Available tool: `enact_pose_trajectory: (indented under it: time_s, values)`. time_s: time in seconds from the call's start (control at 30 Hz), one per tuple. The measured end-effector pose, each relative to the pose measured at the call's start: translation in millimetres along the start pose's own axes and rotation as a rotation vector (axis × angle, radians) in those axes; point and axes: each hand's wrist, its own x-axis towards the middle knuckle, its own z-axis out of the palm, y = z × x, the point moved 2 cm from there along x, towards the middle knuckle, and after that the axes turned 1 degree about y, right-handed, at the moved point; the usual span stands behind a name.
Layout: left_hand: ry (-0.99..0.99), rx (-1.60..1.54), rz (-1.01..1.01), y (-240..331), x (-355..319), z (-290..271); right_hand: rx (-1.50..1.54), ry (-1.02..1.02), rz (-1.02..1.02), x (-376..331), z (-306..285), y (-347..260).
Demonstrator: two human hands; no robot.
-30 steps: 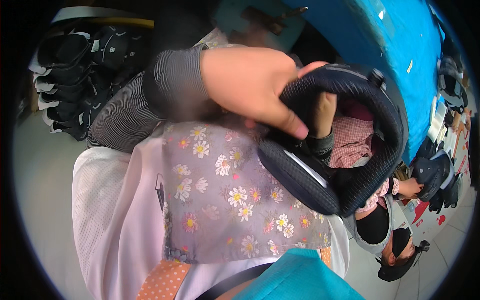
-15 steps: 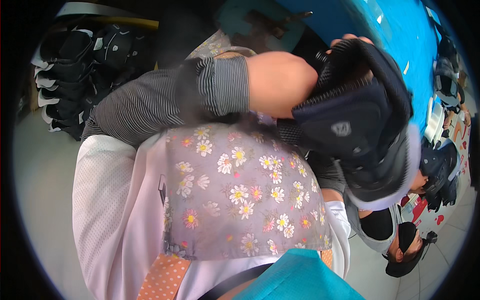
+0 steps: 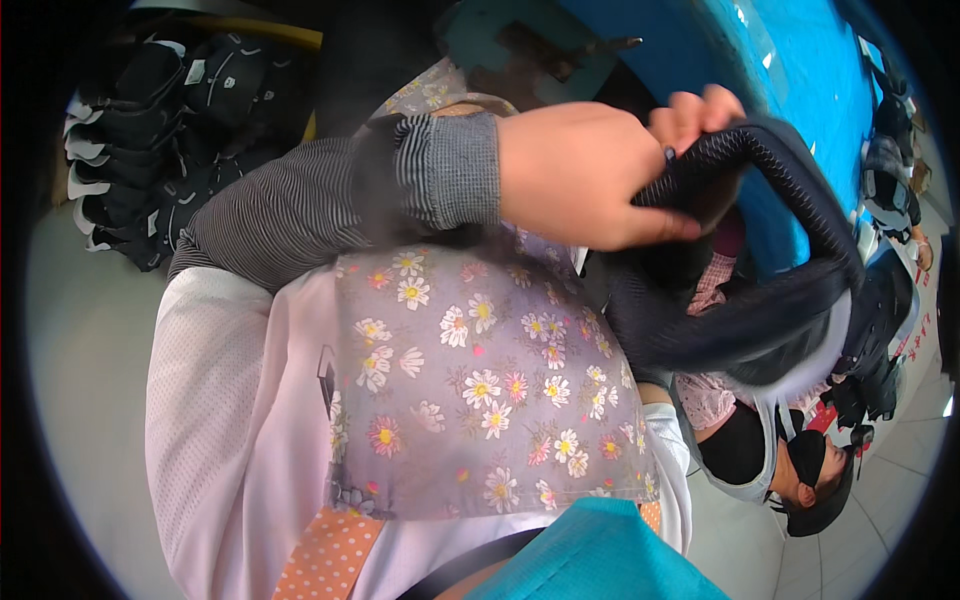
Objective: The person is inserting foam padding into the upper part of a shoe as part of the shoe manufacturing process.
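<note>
Left hand [image 3: 575, 175] and right hand [image 3: 700, 115], little but its fingers showing, clamp a dark shoe upper [image 3: 720, 325] in midair by the right edge of the apron [image 3: 450, 400], before a blue cover [image 3: 690, 45]. Good handling calls for even tension, padding unpinched.

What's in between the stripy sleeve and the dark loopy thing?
The left hand does: in the head view, it fills the stretch from the striped sleeve's cuff to the dark padded piece, its thumb touching it.
</note>
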Motion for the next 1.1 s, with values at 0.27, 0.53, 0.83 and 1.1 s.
enact_pose_trajectory:
  time_s: [0.27, 0.53, 0.83, 1.1]
  values:
    - [-0.156, -0.394, -0.152, -13.8, -6.2, 9.1, -0.227, 0.306, 0.064, -13.9, -2.5, 26.2]
    - [0.099, -0.190, -0.137, -13.3, 7.6, 13.5, -0.533, 0.427, 0.028, -29.0, 38.3, -0.3]
    - [-0.179, -0.365, -0.059, 1.1, 20.9, 4.0, -0.625, 0.582, -0.108, -45.3, 66.5, -7.0]
    - [0.087, -0.146, 0.189, -10.6, 11.1, -4.4, -0.607, 0.617, -0.216, -51.3, 73.4, 0.5]
